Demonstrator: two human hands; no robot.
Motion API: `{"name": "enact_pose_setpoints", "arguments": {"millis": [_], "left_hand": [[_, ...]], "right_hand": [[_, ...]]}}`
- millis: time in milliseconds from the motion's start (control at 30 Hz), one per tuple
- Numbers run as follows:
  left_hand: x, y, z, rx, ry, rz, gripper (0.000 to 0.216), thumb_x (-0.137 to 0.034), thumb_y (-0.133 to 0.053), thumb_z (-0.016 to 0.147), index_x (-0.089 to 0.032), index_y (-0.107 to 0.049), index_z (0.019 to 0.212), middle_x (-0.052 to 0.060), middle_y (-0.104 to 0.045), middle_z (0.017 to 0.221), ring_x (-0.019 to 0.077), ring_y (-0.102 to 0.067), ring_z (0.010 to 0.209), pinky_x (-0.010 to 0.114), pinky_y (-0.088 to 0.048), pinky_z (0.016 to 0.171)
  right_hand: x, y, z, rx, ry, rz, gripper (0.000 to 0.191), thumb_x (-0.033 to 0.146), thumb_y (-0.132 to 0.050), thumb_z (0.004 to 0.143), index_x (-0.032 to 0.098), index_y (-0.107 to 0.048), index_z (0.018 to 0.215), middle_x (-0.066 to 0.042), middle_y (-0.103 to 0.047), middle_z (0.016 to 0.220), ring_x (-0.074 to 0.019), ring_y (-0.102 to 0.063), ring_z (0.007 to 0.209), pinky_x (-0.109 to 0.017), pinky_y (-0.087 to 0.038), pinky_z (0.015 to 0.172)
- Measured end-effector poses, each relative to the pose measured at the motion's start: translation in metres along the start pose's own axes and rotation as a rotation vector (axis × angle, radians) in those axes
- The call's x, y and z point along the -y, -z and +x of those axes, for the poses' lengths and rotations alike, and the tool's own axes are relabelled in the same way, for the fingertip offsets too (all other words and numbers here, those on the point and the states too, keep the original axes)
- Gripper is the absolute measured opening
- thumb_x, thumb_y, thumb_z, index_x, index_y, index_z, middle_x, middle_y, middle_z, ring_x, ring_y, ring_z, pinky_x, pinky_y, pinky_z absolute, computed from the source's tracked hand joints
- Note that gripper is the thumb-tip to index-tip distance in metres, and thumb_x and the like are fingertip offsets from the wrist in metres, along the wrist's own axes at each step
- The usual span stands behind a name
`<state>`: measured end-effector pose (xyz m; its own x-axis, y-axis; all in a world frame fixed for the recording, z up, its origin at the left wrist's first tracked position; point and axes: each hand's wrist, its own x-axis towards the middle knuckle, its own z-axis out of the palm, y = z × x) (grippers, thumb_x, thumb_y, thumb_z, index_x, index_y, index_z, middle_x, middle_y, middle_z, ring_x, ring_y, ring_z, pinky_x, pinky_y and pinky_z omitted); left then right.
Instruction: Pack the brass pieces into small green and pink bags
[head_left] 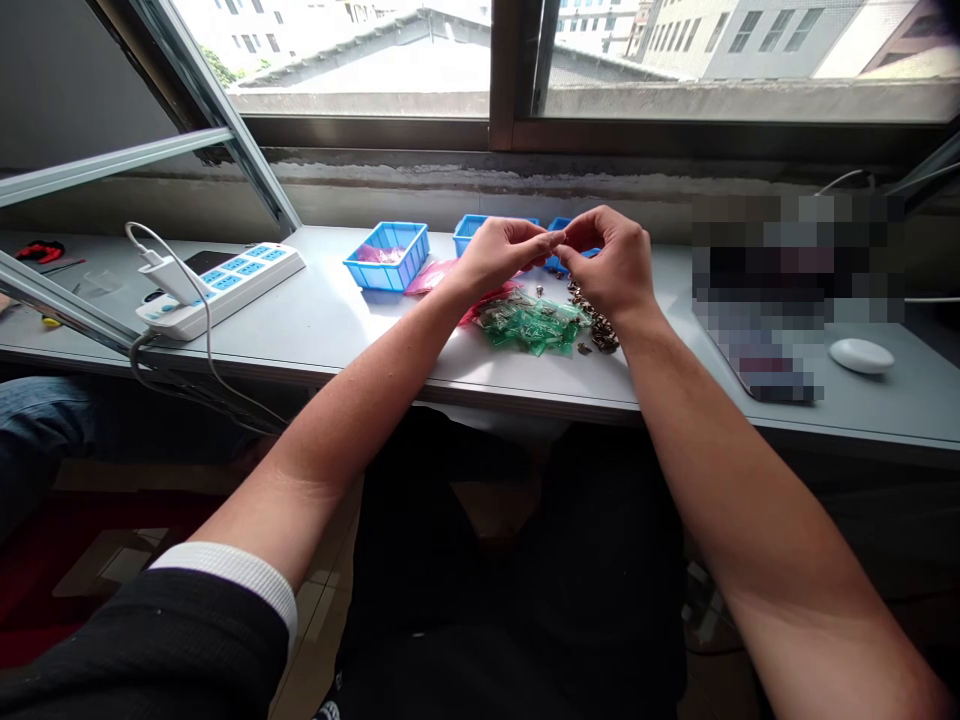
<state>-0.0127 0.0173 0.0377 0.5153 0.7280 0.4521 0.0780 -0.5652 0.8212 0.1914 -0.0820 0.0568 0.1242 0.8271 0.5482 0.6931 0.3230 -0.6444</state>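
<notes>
My left hand (501, 252) and my right hand (609, 258) are raised over the grey table (337, 320), fingertips pinched together and meeting at one spot. Whatever they pinch is too small to make out. Below them lies a heap of small green plastic bags (534, 326) beside a pile of small dark metal parts (596, 322). Some red bags (433, 276) lie under my left wrist.
Blue trays (388, 256) stand at the back of the table, two more (471, 228) partly hidden by my hands. A white power strip (219, 286) with a plugged cable lies left. A white mouse (861, 355) and a blurred-out device sit right. The window sill runs behind.
</notes>
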Motion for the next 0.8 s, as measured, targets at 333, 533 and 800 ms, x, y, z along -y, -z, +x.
{"name": "enact_pose_setpoints", "arguments": {"millis": [333,533,800], "left_hand": [[-0.0012,-0.0006,-0.0014,-0.037,0.015,0.061,0.029,-0.023,-0.087,0.101,-0.017,-0.099,0.127,0.014,-0.098,0.12,0.0268,-0.093,0.114,0.048,-0.077,0.111],[-0.0013,-0.0036,-0.0021,-0.026,-0.032,0.121,0.03,-0.018,-0.084,0.093,-0.019,-0.1,0.118,0.011,-0.099,0.122,0.0268,-0.093,0.12,0.045,-0.076,0.116],[-0.0032,-0.003,-0.0052,-0.048,-0.066,0.181,0.031,-0.016,-0.083,0.098,-0.02,-0.103,0.122,0.013,-0.101,0.126,0.0309,-0.095,0.125,0.049,-0.076,0.122]], "right_hand": [[0.0024,-0.0012,-0.0015,0.003,0.008,0.073,0.006,0.026,-0.088,0.103,0.032,-0.086,0.105,-0.01,-0.096,0.126,-0.0348,-0.092,0.123,-0.056,-0.077,0.121],[-0.0011,-0.0013,0.0,0.009,0.004,0.068,0.013,0.034,-0.096,0.102,0.033,-0.083,0.1,-0.009,-0.097,0.12,-0.0369,-0.092,0.12,-0.058,-0.076,0.12],[-0.0042,-0.0042,0.0003,0.033,-0.05,0.104,0.016,0.038,-0.096,0.102,0.031,-0.083,0.097,-0.009,-0.095,0.108,-0.0333,-0.09,0.099,-0.058,-0.082,0.1]]}}
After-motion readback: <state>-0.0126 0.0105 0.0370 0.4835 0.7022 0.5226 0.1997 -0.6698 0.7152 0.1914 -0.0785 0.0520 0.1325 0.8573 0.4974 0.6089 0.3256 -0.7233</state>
